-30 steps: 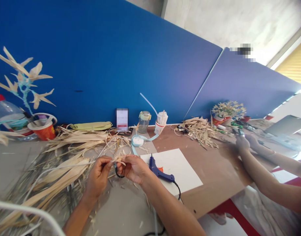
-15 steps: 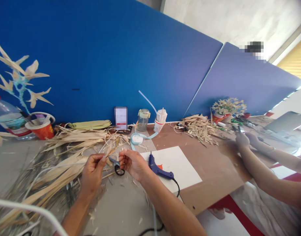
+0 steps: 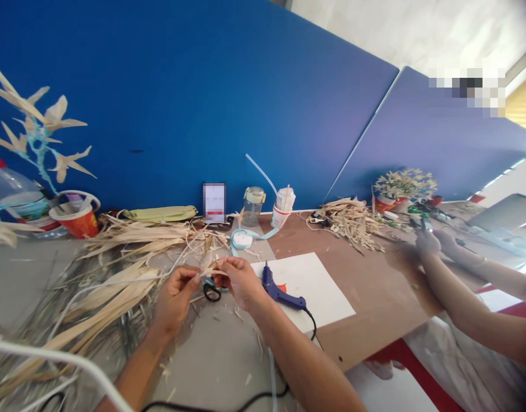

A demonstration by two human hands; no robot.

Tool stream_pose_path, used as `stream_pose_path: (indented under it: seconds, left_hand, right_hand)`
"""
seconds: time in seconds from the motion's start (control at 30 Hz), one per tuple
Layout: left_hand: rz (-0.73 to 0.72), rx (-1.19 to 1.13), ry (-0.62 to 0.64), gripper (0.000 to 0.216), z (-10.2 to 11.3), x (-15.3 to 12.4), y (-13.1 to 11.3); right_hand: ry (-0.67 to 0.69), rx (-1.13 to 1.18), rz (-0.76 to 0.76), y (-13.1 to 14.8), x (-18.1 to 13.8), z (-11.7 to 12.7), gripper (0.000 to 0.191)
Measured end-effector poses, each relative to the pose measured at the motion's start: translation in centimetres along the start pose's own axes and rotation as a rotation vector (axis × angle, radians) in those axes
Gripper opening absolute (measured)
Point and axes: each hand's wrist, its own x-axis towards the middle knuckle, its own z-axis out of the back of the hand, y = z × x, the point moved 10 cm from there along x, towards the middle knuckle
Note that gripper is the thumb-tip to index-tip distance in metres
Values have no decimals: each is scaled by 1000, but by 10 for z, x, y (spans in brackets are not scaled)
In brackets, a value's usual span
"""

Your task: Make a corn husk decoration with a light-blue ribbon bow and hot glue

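Observation:
A small pale piece of corn husk [image 3: 211, 272] is stretched between my two hands above the table. My left hand [image 3: 180, 294] pinches one end of it between thumb and fingers. On the other end, the fingers of my right hand [image 3: 241, 280] are closed. Just below lie scissors [image 3: 212, 290], mostly hidden by my hands, with a black handle loop showing. To the right of my right hand, a blue glue gun [image 3: 282, 290] rests on a white board [image 3: 327, 294]. Long dried corn husks [image 3: 112, 297] are spread out on the left.
A husk flower in a red cup [image 3: 80, 220] and a plastic bottle [image 3: 18, 197] stand at left. Along the blue partition are a phone [image 3: 214, 203], a jar [image 3: 254, 206] and a white cup [image 3: 281, 217]. A husk pile [image 3: 352, 223] lies near a co-worker's arms [image 3: 464, 292].
My right hand has come to the husk piece and closed on it; before, it was apart with its fingers curled. My left hand has shifted slightly right. The camera view has moved a little.

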Motion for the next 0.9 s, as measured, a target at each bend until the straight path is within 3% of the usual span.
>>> stream_pose_path:
  seconds: [0.13,0.33,0.6,0.9]
  left_hand:
    - [103,-175,45,34,-8,-2,6]
    - [226,-281,169,33,-28,-10,5]
    - [308,-459,153,33,-23,-8,4]
    - [328,-579,162,27,-22,-7,4]
  right_hand:
    - [29,17,-41,-4,1,-3,23]
    - [-102,41,7,3,1,8,19]
    - [-196,-27,158,24,-2,22,21]
    - [-291,-112,223,34,-2,32,22]
